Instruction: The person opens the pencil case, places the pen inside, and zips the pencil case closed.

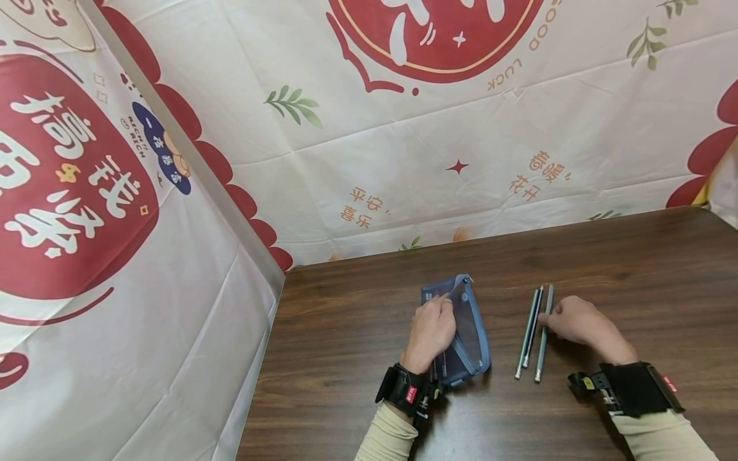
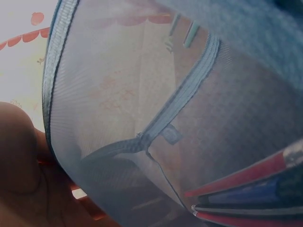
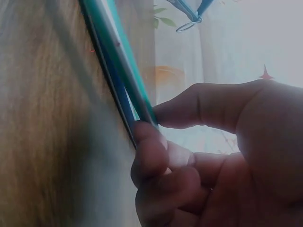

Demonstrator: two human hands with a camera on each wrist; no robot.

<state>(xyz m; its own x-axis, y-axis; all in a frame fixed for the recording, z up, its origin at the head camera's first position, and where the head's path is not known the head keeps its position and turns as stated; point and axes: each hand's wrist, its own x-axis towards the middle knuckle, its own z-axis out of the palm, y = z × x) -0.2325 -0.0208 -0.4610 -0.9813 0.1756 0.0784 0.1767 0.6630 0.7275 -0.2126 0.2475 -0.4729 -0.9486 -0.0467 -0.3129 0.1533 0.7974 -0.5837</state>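
Observation:
My left hand (image 1: 432, 330) grips the open edge of a blue mesh zip pencil case (image 1: 474, 326). In the left wrist view, red and dark pencils (image 2: 241, 178) lie inside the mesh. To the right of the case, my right hand (image 1: 582, 325) pinches a teal pencil (image 1: 543, 352) between thumb and fingertips. The right wrist view shows this green-striped pencil (image 3: 124, 56) at the fingertips, with a darker blue pencil (image 3: 110, 71) close behind it. Two more pencils (image 1: 527, 339) lie side by side just left of the pinched one, eraser ends toward me.
Everything stands on a brown wood-grain table (image 1: 340, 358). A white printed cloth (image 1: 403, 153) hangs behind the table's far edge, and another printed cloth panel (image 1: 190, 301) rises along the left side. Both wrists wear black straps (image 1: 637, 388).

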